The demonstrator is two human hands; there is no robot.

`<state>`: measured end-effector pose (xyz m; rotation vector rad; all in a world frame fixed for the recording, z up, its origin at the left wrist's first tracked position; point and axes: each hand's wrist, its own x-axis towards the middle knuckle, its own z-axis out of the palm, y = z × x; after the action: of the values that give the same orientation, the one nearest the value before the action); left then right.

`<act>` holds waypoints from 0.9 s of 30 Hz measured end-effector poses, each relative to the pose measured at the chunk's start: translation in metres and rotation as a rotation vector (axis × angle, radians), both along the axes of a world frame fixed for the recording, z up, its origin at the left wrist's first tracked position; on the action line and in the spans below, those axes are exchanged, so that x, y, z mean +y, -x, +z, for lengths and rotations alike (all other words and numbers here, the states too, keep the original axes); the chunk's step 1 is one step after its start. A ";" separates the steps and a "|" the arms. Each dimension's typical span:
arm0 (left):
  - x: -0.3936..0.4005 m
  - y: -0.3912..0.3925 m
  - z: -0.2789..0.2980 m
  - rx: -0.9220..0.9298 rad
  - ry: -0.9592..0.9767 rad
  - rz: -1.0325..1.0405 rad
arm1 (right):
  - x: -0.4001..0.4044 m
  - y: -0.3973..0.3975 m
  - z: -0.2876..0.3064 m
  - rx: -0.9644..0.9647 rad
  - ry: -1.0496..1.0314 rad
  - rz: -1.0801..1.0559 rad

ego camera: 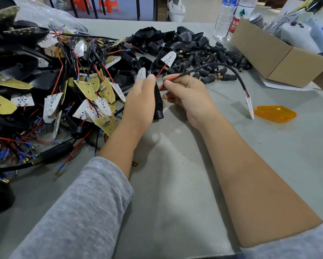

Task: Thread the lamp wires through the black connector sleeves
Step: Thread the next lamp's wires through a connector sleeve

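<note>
My left hand [140,101] grips a black connector sleeve [158,104], held upright with its wide end pointing down toward the table. My right hand [185,92] pinches the red and black lamp wire [231,71] just above the sleeve's top. From there the wire arcs up and right, then drops to a small white LED board [250,107] hanging at its far end. The wire's tip at the sleeve is hidden between my fingers.
A tangle of LED boards and wires [67,90] fills the left. Several black sleeves and housings [203,58] lie at the back centre. An open cardboard box [280,60] stands at the right, an orange lens [274,114] near it, water bottles [226,17] behind.
</note>
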<state>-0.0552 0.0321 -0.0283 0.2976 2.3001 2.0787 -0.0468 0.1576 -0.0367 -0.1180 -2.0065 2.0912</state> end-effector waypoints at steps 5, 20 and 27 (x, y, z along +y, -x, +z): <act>0.001 0.003 -0.005 0.034 0.013 0.009 | -0.004 -0.001 -0.001 0.012 0.006 -0.015; -0.005 0.010 -0.008 0.090 -0.047 0.056 | -0.008 -0.007 0.005 0.148 0.137 -0.002; -0.004 0.010 -0.009 0.050 -0.094 0.043 | -0.008 -0.008 0.003 0.124 -0.025 -0.041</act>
<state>-0.0654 0.0284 -0.0376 0.3089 2.2597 2.2291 -0.0391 0.1494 -0.0335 -0.0233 -1.9409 1.9961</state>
